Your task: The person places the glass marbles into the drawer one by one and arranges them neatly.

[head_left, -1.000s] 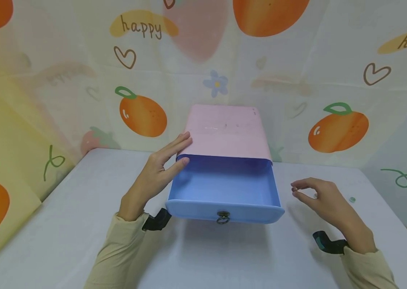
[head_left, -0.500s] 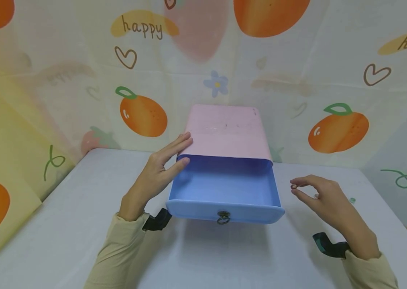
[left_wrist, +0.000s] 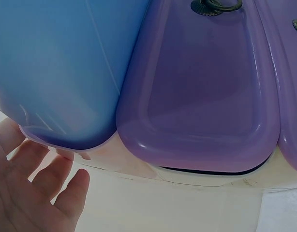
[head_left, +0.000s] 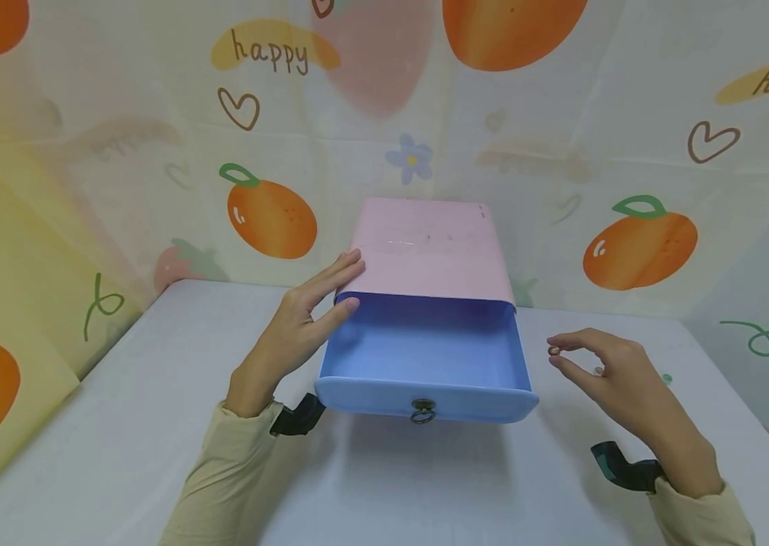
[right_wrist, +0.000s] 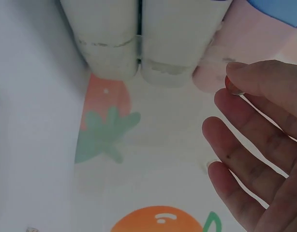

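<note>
Resting the left hand (head_left: 292,330) flat, fingers straight, against the left front corner of the pink case (head_left: 428,250), thumb tip touching the rim of the blue drawer (head_left: 425,356). Pinching a small ring (head_left: 553,350) between thumb and forefinger of the right hand (head_left: 613,371), other fingers loosely spread, just right of the drawer and above the desk (head_left: 118,425). Sitting pulled well out of the case, the drawer running its long axis from the case toward the person, open side up, front panel with its metal pull (head_left: 422,410) facing the person. Showing purple drawers (left_wrist: 201,92) below in the left wrist view.
</note>
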A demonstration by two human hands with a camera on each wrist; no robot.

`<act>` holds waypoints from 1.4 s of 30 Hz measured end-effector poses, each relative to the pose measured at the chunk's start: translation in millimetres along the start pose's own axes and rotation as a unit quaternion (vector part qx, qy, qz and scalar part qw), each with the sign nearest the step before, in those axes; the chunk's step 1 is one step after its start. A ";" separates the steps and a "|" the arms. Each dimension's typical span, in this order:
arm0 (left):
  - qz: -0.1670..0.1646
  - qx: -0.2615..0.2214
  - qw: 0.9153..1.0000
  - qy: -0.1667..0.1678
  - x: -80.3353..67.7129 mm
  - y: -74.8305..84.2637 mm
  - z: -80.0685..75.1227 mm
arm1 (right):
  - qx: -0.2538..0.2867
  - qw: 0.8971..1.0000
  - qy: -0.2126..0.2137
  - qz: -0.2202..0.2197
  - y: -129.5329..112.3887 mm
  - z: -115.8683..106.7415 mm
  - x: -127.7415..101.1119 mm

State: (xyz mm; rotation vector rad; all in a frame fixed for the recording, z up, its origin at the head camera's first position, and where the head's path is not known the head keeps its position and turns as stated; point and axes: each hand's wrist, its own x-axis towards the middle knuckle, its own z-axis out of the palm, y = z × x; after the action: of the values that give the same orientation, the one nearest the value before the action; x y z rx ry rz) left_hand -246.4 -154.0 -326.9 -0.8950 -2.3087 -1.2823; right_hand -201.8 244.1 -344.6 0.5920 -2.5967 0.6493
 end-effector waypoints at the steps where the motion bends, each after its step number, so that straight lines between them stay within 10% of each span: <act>1: 0.000 0.001 1.000 0.000 0.0 0.0 0.0 | 0.000 1.000 0.001 -0.002 -0.9 -0.4 -0.1; 42: -0.003 0.003 1.000 -0.002 -0.8 1.8 1.0 | 0.012 0.989 0.102 -0.106 -34.1 -17.9 -3.5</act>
State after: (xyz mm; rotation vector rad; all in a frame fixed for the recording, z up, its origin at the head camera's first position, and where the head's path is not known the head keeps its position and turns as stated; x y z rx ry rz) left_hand -244.6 -152.7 -326.8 -0.8893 -2.3182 -1.2759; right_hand -177.4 227.0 -319.8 0.7552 -2.3023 0.6366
